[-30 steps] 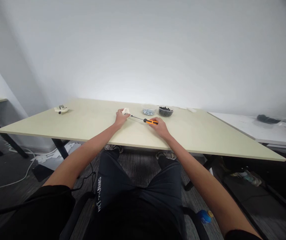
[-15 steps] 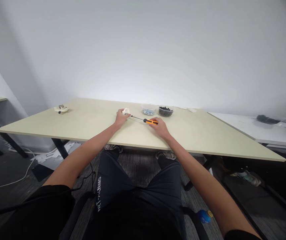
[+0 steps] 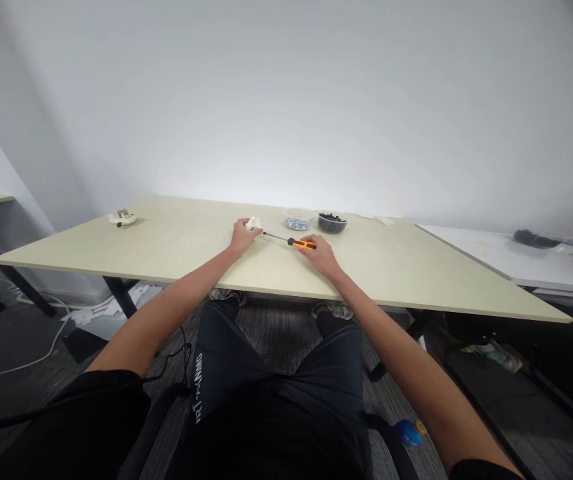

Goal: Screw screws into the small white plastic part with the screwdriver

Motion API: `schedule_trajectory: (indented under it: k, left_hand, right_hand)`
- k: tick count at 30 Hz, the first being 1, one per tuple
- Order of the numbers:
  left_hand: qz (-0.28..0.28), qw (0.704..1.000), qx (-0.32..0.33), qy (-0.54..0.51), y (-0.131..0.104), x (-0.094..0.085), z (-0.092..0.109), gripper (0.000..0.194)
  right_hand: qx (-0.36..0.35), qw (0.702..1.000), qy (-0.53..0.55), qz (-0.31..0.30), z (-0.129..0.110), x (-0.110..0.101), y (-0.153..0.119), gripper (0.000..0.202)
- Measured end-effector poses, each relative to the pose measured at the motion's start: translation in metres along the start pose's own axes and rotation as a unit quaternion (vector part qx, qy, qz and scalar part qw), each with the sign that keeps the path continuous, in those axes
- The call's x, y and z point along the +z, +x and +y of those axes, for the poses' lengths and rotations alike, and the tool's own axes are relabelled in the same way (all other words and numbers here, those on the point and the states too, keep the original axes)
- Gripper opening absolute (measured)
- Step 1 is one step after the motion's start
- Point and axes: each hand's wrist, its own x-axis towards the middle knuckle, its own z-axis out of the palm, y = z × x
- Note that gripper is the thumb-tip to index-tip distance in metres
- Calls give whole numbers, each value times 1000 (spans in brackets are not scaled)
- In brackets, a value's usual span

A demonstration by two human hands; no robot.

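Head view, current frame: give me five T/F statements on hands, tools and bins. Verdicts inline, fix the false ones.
1. The right hand holds a screwdriver with an orange and black handle. True.
2. The left hand lies flat with nothing in it. False: it grips a small off-white part.
3. In the picture, the bowl of black pieces stands right of the bowl of silvery pieces. True.
4. The screwdriver's shaft points away from the small off-white part. False: it points toward it; whether the tip touches is too small to tell.
5. Another off-white piece lies near the left end of the table. True.
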Motion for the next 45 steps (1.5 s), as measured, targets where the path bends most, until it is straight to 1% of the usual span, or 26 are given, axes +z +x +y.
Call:
schedule_trajectory:
  k: [6, 10, 12, 16, 18, 25, 37, 45]
  left_hand:
    - [-8, 1000, 4, 27, -3, -1, 6, 53]
    - [-8, 999, 8, 43, -4, -2, 7, 54]
    - [-8, 999, 9, 43, -4, -2, 7, 54]
    - [-16, 998, 16, 51, -4, -2, 6, 54]
    - [-22, 998, 18, 55, -5, -2, 7, 54]
    - [-27, 998, 17, 62, -6, -2, 11, 52]
    - [-34, 997, 14, 67, -8, -3, 14, 52]
    - [-34, 997, 12, 62, -9, -4, 15, 53]
  right_hand:
    - [-18, 1000, -11, 4, 5, 1, 0, 22]
    - [-34, 999, -10, -2, 3, 0, -2, 25]
    - [-19, 1000, -5, -7, 0, -1, -3, 27]
    - [41, 999, -8, -20, -5, -3, -5, 33]
    - [52, 998, -5, -25, -7, -4, -6, 34]
    - [53, 998, -15, -28, -8, -4, -6, 36]
    - [52, 998, -28, -25, -10, -4, -6, 33]
    - [54, 998, -17, -27, -7, -3, -5, 34]
